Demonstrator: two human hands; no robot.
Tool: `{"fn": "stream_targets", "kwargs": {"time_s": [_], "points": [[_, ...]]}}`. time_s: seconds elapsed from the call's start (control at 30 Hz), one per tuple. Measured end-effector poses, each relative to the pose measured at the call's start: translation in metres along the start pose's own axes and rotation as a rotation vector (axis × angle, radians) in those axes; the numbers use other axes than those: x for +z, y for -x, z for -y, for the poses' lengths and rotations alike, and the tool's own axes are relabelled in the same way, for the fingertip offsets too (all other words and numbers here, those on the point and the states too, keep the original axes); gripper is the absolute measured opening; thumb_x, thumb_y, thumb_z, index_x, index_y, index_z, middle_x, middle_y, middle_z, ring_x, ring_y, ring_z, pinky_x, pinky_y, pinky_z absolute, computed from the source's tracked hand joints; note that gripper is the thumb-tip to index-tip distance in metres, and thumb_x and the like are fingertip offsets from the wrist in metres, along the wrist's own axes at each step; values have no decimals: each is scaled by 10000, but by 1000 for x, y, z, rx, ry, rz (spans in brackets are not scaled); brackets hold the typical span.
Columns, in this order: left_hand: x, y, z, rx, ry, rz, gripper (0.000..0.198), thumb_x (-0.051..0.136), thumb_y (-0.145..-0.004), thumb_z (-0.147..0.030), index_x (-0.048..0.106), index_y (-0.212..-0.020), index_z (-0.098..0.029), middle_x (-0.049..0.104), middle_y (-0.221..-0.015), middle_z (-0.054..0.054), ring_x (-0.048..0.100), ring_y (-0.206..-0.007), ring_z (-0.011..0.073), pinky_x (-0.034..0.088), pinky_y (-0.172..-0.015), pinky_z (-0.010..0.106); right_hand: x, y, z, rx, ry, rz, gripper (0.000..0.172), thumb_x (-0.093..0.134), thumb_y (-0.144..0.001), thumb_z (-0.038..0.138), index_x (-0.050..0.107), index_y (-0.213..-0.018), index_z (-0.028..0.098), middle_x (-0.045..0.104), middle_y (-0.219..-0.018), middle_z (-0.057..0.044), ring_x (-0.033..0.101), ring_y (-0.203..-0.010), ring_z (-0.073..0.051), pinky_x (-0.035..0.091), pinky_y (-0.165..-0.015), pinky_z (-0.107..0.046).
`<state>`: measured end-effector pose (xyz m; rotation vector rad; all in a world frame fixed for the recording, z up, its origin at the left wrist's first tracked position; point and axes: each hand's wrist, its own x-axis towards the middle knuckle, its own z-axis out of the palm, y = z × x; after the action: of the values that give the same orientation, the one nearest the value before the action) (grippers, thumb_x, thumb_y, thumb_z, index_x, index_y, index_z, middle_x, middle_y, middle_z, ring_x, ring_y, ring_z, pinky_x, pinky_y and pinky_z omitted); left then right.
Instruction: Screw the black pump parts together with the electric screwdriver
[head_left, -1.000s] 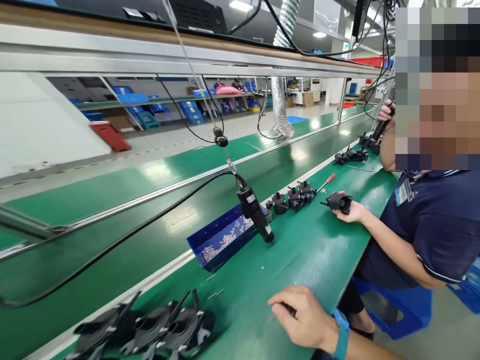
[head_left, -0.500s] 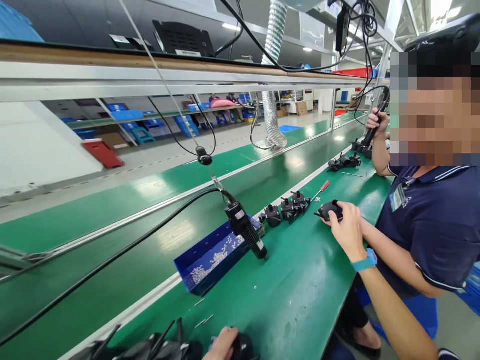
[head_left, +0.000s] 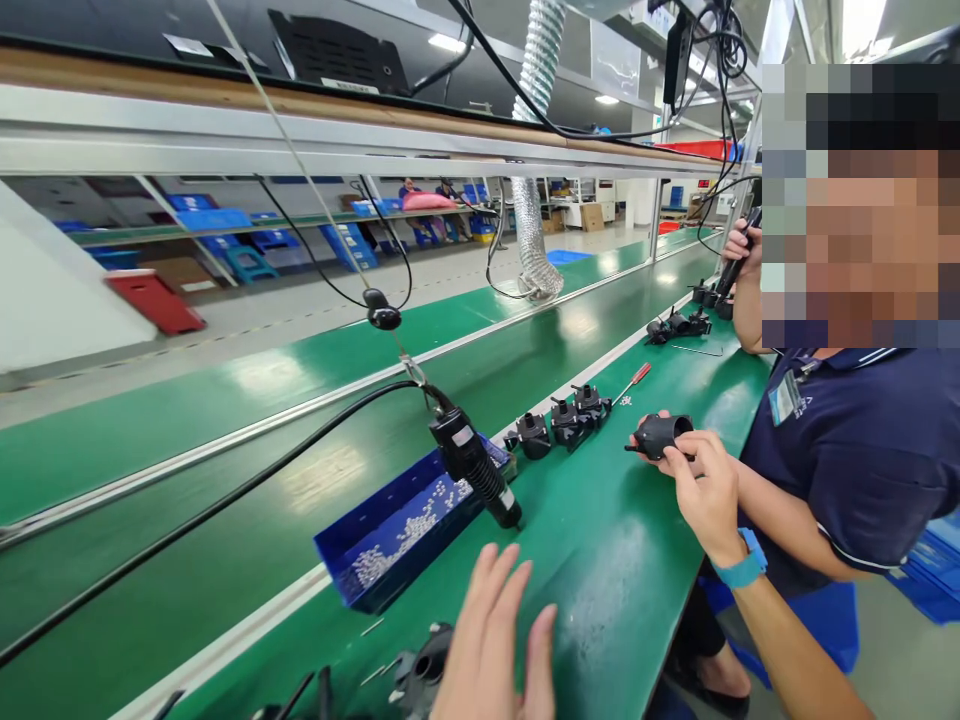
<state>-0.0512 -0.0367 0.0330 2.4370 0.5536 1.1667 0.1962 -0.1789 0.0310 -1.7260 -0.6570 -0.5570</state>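
Observation:
My left hand (head_left: 491, 640) is open in the lower middle, fingers stretched forward and thumb apart. Just left of it lies a black plastic part (head_left: 427, 665) with a round opening, partly behind the hand. My right hand (head_left: 709, 490), with a blue band at the wrist, pinches the open end of a black cylindrical housing (head_left: 660, 436). A co-worker's fingers (head_left: 643, 452) hold the same housing from behind and below. The co-worker's other hand (head_left: 742, 250) grips a black powered screwdriver, partly cut off by the blurred area.
A black electric screwdriver (head_left: 476, 465) hangs over a blue bin (head_left: 352, 570) of small white pieces. Several black assemblies (head_left: 570, 422) stand beside a red-handled screwdriver (head_left: 640, 374) on the green table (head_left: 585, 570). Metal pins (head_left: 373, 627) lie near the front left.
My left hand has left the black part at the bottom edge and risen with its fingers opened. The housing at my right hand has turned, so its open end shows more.

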Motion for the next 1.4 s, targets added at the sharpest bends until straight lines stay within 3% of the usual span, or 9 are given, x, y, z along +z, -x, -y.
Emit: {"fn": "stream_targets", "kwargs": {"time_s": [0.17, 0.3, 0.4, 0.57, 0.83, 0.97, 1.17, 1.4], "points": [[54, -30, -26, -66, 288, 230, 454, 630, -965, -318, 587, -1413, -254, 665, -1435, 124, 642, -1316, 333, 567, -1063, 504, -15, 17, 24, 128, -105, -67, 162, 664, -959, 327, 680, -844, 213, 662, -925, -81, 657, -904, -244, 570, -710, -366], [90, -49, -40, -184, 512, 298, 364, 635, -965, -363, 653, -1304, -231, 722, -1304, 131, 706, -1175, 308, 579, -1007, 482, -22, 23, 41, 220, -181, -88, 201, 682, -958, 330, 686, -796, 211, 648, -885, -54, 666, -919, -222, 560, -789, -347], [106, -55, -51, -217, 617, 275, 347, 650, -957, -376, 653, -1268, -224, 723, -1245, 126, 707, -1125, 283, 577, -982, 444, -24, 25, 47, 272, -226, -108, 221, 668, -967, 324, 693, -777, 215, 668, -863, -41, 669, -923, -214, 553, -823, -339], [116, -55, -55, -219, 709, 286, 359, 646, -961, -391, 654, -1285, -237, 692, -1297, 123, 679, -1171, 280, 540, -1040, 444, -19, 32, 45, 307, -264, -127, 249, 659, -968, 327, 695, -751, 212, 697, -824, -43, 680, -872, -214, 561, -777, -329], [129, -55, -47, -429, 914, 393, 447, 695, -914, -456, 643, -1272, -193, 720, -1293, 141, 712, -1137, 274, 559, -996, 406, 12, 58, 30, 254, -210, -155, 164, 680, -957, 280, 686, -807, 214, 640, -847, -38, 657, -786, -180, 571, -686, -287], [135, -55, -46, -576, 1034, 391, 506, 760, -859, -450, 607, -1268, -194, 745, -1219, 136, 723, -1120, 268, 577, -962, 392, 20, 74, 19, 206, -146, -131, 109, 678, -956, 214, 698, -849, 217, 654, -880, -40, 668, -794, -178, 572, -682, -288], [134, -60, -43, -722, 1252, 401, 574, 819, -823, -444, 564, -1273, -195, 678, -1379, 168, 676, -1246, 278, 544, -1050, 420, 28, 85, 18, 91, -85, -21, 192, 629, -957, 116, 748, -874, 242, 691, -904, -50, 694, -855, -198, 593, -757, -322], [130, -63, -38, -844, 1246, 455, 613, 840, -800, -501, 607, -1264, -176, 715, -1320, 148, 665, -1251, 277, 491, -1122, 436, 28, 99, 20, -6, -83, 112, 311, 604, -940, 39, 790, -1057, 259, 710, -984, -90, 715, -913, -231, 613, -801, -384]]}}
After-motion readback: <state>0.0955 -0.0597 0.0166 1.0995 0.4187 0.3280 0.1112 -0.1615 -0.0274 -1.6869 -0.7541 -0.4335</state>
